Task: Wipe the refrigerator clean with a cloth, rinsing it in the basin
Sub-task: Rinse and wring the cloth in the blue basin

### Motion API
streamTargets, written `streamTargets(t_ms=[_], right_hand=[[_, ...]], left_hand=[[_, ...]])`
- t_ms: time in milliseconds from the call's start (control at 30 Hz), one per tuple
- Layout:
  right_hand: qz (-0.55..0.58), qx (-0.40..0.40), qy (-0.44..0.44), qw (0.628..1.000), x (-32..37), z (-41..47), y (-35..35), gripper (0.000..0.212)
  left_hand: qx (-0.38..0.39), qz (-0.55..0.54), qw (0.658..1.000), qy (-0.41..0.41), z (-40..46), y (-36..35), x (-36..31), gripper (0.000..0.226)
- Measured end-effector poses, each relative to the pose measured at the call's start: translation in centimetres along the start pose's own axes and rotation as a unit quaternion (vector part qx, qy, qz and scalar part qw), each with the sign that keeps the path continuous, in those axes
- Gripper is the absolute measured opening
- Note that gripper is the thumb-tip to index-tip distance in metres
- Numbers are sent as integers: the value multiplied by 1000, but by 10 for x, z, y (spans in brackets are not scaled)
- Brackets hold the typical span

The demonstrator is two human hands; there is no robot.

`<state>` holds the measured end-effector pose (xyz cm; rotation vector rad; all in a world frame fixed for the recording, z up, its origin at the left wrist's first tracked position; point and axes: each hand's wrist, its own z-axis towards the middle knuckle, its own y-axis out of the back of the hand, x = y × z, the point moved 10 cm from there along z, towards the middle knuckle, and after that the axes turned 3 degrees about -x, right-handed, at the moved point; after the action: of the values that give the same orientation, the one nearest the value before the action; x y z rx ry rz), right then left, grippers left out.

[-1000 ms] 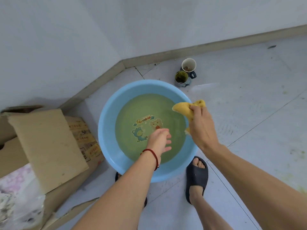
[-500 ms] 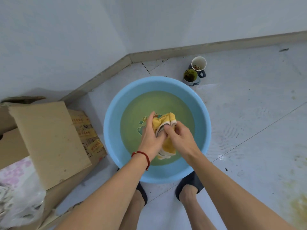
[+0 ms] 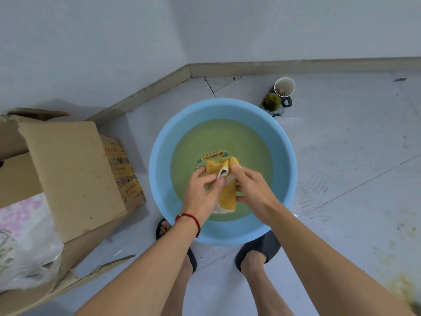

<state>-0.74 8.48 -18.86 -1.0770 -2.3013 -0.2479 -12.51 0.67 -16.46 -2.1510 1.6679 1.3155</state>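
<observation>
Left hand and right hand both grip the yellow cloth from opposite sides, fingers curled round it, above greenish water in the blue basin. Cloth folded long; long axis runs near-to-far, lower end hanging toward the person. Two cups beyond basin; cardboard box at left.

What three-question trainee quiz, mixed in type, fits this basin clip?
1. True or false: both hands grip the yellow cloth over the blue basin.
2. Which wrist wears the red cord? A left, B right.
3. Fill in: two ___ stand on the floor beyond the basin.

Key: 1 true, left hand and right hand both hold it; 2 A; 3 cups.
</observation>
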Motion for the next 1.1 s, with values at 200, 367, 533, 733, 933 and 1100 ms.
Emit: streamTargets(t_ms=[200, 367, 533, 733, 933, 1100], right_hand=[[-152, -242, 51, 957, 11, 9, 65, 39], [-305, -303, 101, 897, 29, 29, 72, 41], [-521, -226, 53, 821, -23, 77, 33, 57], [-351, -316, 44, 881, -53, 85, 37, 53], [105, -208, 16, 972, -51, 98, -6, 20], [-376, -234, 84, 893, -10, 104, 19, 51]], left_hand=[[-157, 28, 981, 111, 16, 45, 40, 33], [-140, 107, 974, 141, 51, 39, 56, 33], [5, 174, 968, 180, 78, -34, 77, 62], [-95, 183, 962, 177, 93, -43, 97, 47], [-71, -150, 932, 323, 81, -67, 106, 71], [-79, 22, 982, 171, 88, -42, 82, 47]])
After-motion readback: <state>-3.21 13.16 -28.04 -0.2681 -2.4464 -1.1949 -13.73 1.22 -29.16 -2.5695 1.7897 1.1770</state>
